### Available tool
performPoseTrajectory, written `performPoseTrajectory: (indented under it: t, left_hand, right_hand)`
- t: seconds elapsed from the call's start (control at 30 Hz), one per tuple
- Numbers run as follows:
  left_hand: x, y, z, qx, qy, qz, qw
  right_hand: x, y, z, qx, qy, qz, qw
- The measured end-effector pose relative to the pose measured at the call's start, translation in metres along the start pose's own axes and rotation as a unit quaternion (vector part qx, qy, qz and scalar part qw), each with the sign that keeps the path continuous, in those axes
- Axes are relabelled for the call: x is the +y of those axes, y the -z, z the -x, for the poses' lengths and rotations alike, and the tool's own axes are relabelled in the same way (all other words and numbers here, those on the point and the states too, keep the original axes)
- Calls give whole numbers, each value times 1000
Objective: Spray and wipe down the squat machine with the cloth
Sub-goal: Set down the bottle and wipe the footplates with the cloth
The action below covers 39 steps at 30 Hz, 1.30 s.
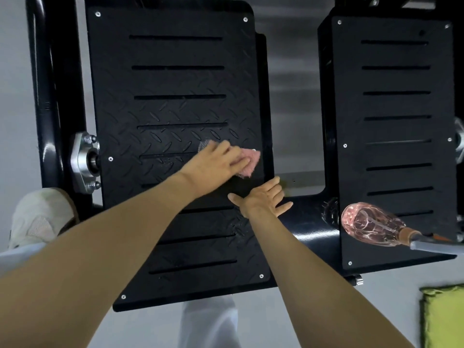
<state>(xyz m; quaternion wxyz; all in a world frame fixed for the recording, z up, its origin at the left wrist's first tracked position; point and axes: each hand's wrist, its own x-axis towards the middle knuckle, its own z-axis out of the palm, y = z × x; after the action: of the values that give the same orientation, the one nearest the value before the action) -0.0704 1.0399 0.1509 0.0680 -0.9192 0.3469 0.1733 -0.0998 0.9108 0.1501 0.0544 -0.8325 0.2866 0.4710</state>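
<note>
Head view, left to right: a pale shoe [40, 214] is resting beside the black frame post [50, 84] of the squat machine [306, 222]. The post is carrying a silver bearing [84, 162] at the edge of the left footplate [175, 81]. The left hand [218, 159], blurred, is lying on this plate's tread pattern. Its fingers are laid fairly straight and close together, pressing down a pink cloth [247, 162] whose far corner is showing past the fingertips, near the plate's right edge. Just below, the right hand [263, 199] is resting palm down at that same edge, fingers spread wide and holding nothing. A clear pinkish spray bottle [371, 224] is lying on its side across the lower part of the right footplate [396, 104]. A green cloth [444, 317] is lying at the lower right corner
</note>
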Motion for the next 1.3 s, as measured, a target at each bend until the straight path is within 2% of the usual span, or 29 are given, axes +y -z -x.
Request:
performPoseTrajectory:
  t: [0.07, 0.13, 0.17, 0.2, 0.27, 0.37, 0.43, 0.5, 0.6, 0.67, 0.73, 0.87, 0.93, 0.97, 1.03, 1.1, 1.17, 1.23, 1.3]
  left_hand:
    - [-10, 1, -1, -8, 85, 8, 996]
    - [-3, 11, -5, -22, 192, 91, 977]
    - [7, 17, -9, -27, 217, 132, 967]
    - [19, 20, -13, -27, 213, 160, 964]
    - [42, 21, -17, -20, 137, 178, 974]
    - [46, 17, -14, -12, 24, 133, 991]
    - [29, 15, -9, -4, 3, 88, 996]
    - [8, 9, 2, -13, 70, 87, 994]
    - [-2, 3, 18, -14, 256, 137, 957]
    - [13, 5, 15, -29, 301, 167, 938]
    - [33, 9, 8, -29, 259, 201, 944]
    - [53, 11, 6, -19, 70, 171, 982]
    - [39, 8, 17, -8, 54, 134, 989]
    - [29, 3, 26, -9, 81, 125, 989]
    - [9, -13, 48, -1, 199, 136, 971]
    - [-5, -29, 69, 39, 337, 119, 933]
    - [-3, -36, 77, 55, 414, 129, 899]
    - [11, -33, 70, 53, 408, 192, 891]
    - [31, -25, 59, 53, 323, 201, 923]
  right_hand:
    - [0, 0, -1, -4, -2, -4, 1000]
    - [-1, 1, -2, -10, -5, -8, 1000]
    - [-1, 1, -2, -12, -7, -12, 1000]
    - [-1, 2, -2, -12, -10, -17, 1000]
    - [0, 1, -2, -5, -13, -29, 999]
    - [2, 0, -1, 18, -10, -31, 999]
    - [4, -1, 1, 24, 3, -30, 999]
    - [5, -2, 2, 31, 11, -29, 999]
    - [5, -3, 1, 45, 14, -29, 998]
    - [6, -4, 3, 57, 21, -35, 998]
    - [9, -8, 7, 86, 43, -46, 994]
    - [19, -18, 16, 192, 141, 25, 971]
    - [19, -18, 18, 202, 172, 61, 962]
    - [19, -16, 18, 195, 177, 70, 962]
    - [17, -14, 19, 184, 182, 68, 964]
    - [14, -14, 21, 177, 193, 59, 963]
    - [13, -18, 25, 176, 203, 65, 961]
    - [10, -24, 30, 177, 209, 71, 959]
    - [9, -32, 35, 171, 207, 67, 961]
